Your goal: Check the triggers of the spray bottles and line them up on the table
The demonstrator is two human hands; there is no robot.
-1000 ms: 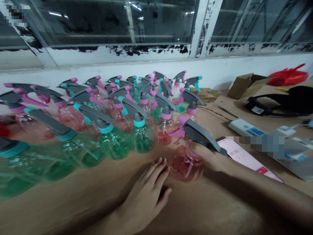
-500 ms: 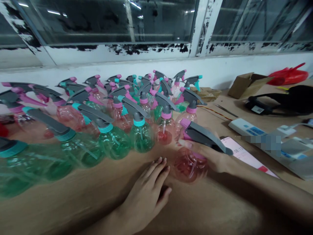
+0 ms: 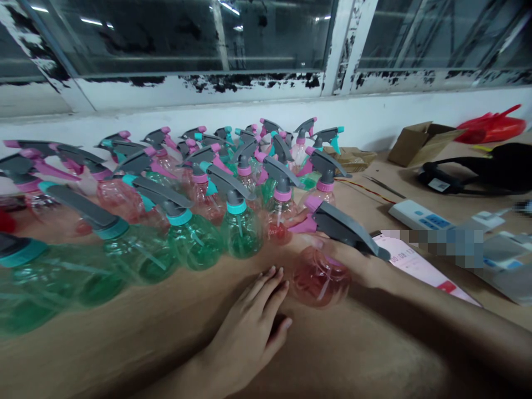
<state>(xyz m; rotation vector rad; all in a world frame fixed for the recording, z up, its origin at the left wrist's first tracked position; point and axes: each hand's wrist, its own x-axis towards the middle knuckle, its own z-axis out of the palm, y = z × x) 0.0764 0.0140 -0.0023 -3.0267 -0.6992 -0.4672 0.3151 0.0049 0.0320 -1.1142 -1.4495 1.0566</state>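
My right hand [image 3: 353,259] is closed round the neck of a pink spray bottle [image 3: 319,280] with a grey and pink trigger head. The bottle is slightly tilted, its grey lever pointing to the right; whether its base touches the table cannot be made out. Flat on the table to its left lies my left hand [image 3: 253,327], fingers stretched out and holding nothing. Just beyond it stand a green spray bottle [image 3: 243,238] with a turquoise collar and another pink spray bottle [image 3: 279,230] with a pink collar.
Several more pink and green spray bottles crowd the left and back of the table [image 3: 166,327]. On the right are a lit phone [image 3: 409,257], a white power strip [image 3: 419,215], tweezers [image 3: 384,187], black headphones [image 3: 444,180], an open cardboard box [image 3: 415,147] and a red bag [image 3: 490,127].
The fingers of my right hand have shifted on the head, and the pink trigger now shows. The held bottle has moved slightly left. My left hand has stayed in place.
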